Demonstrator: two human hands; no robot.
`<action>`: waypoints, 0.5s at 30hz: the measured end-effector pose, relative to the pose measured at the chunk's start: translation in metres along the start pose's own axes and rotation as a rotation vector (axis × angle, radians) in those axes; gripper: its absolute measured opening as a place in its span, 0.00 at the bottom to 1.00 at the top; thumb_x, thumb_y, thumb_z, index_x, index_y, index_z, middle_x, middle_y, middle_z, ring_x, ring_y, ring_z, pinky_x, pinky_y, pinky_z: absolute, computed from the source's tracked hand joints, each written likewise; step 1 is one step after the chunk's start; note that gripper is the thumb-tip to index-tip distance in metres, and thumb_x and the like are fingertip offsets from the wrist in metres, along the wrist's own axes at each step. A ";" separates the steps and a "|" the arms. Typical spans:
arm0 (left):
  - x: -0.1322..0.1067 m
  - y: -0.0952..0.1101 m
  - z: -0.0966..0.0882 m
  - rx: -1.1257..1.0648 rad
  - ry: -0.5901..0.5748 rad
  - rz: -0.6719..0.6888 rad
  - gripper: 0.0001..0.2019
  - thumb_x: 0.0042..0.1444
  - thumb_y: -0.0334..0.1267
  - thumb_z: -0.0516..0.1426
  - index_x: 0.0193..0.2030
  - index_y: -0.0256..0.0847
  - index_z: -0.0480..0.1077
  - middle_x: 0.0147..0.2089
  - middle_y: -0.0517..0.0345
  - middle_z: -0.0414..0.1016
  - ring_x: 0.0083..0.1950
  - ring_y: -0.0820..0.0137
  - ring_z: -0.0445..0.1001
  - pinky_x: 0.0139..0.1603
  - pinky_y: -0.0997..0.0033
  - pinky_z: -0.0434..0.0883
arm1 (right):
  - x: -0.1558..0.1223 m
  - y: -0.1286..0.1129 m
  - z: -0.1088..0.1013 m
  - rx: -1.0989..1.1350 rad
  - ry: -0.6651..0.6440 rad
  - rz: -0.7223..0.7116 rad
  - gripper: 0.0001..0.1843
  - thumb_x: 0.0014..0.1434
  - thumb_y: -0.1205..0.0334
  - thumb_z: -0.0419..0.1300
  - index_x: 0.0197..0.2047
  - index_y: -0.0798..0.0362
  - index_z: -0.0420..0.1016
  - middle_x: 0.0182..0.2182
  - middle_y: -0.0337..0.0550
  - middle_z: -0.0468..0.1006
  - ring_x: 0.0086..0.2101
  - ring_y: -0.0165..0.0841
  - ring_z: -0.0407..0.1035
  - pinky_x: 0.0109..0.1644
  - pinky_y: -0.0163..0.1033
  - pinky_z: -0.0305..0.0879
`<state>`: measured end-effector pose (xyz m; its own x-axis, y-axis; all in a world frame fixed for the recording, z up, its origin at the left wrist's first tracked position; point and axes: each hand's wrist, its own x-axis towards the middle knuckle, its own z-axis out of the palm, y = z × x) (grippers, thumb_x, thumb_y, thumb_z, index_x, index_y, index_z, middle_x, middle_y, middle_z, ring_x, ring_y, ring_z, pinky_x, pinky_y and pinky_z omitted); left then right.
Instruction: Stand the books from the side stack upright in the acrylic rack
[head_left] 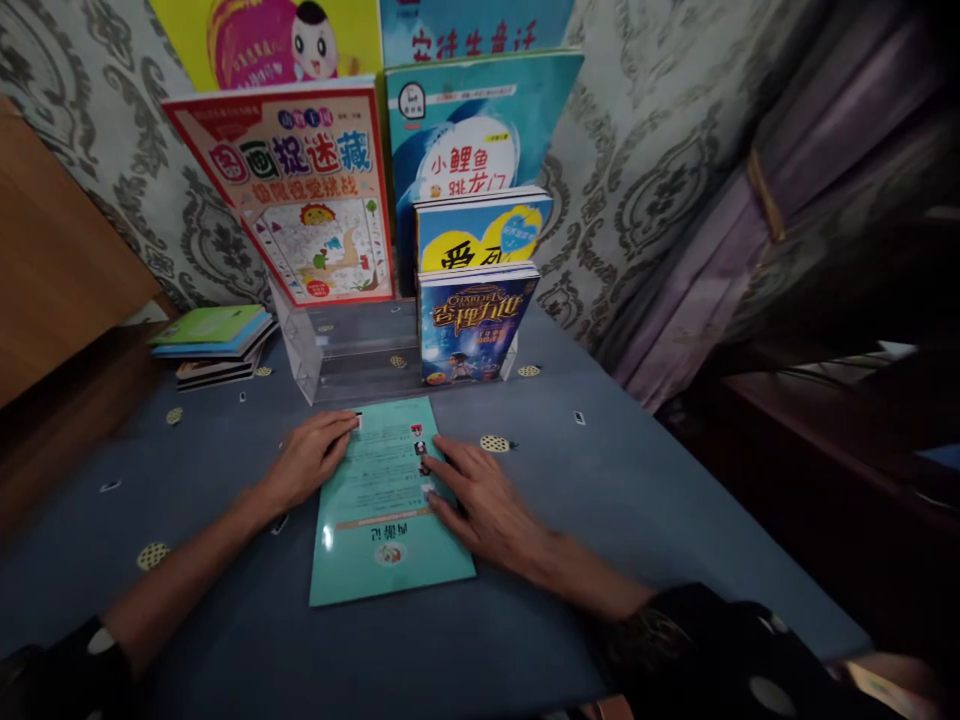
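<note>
A thin teal book (382,520) lies flat on the blue table (637,490), its title end turned toward me. My left hand (311,458) rests on the book's far left corner, fingers together and lying flat. Along the right edge my right hand (480,500) lies with fingers stretched out across the cover. Neither hand holds anything. Just beyond the book stands a clear acrylic rack (349,350) with a dark blue book (472,322) in its front right slot.
Taller picture books fill the rack: a red and white one (307,190), a yellow and blue one (480,230), a teal one (480,130). A small stack of books (214,342) lies at left. A patterned wall stands behind, a purple curtain (742,230) at right.
</note>
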<state>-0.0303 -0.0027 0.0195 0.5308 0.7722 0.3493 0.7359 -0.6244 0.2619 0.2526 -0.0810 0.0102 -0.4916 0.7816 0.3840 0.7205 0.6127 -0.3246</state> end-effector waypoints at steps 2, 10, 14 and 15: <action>0.011 0.005 0.006 -0.002 -0.015 0.059 0.19 0.68 0.40 0.47 0.55 0.37 0.75 0.57 0.46 0.77 0.58 0.57 0.75 0.60 0.52 0.72 | 0.001 0.001 0.000 0.012 -0.004 0.007 0.22 0.66 0.61 0.56 0.61 0.57 0.70 0.61 0.61 0.69 0.58 0.49 0.67 0.60 0.58 0.67; 0.066 0.030 0.032 -0.049 -0.085 0.232 0.18 0.66 0.32 0.48 0.56 0.39 0.74 0.58 0.48 0.77 0.57 0.60 0.74 0.60 0.53 0.71 | 0.001 0.004 0.003 0.072 -0.028 0.025 0.23 0.67 0.60 0.54 0.62 0.59 0.68 0.63 0.62 0.66 0.60 0.49 0.64 0.62 0.57 0.66; 0.076 0.036 0.041 -0.085 -0.064 0.229 0.19 0.65 0.29 0.47 0.55 0.39 0.75 0.57 0.49 0.77 0.56 0.60 0.74 0.60 0.51 0.70 | 0.003 0.003 0.002 0.116 -0.048 0.036 0.23 0.66 0.61 0.54 0.62 0.60 0.67 0.63 0.62 0.65 0.60 0.48 0.63 0.62 0.56 0.66; 0.077 0.036 0.042 -0.098 -0.057 0.219 0.19 0.64 0.28 0.47 0.55 0.39 0.75 0.57 0.49 0.78 0.56 0.60 0.74 0.60 0.50 0.70 | 0.004 0.002 0.000 0.122 -0.050 0.045 0.23 0.65 0.61 0.55 0.61 0.60 0.67 0.62 0.62 0.66 0.59 0.48 0.63 0.61 0.56 0.66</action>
<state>0.0543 0.0392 0.0181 0.6984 0.6205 0.3566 0.5577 -0.7841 0.2721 0.2518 -0.0770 0.0109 -0.4866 0.8113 0.3239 0.6787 0.5846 -0.4445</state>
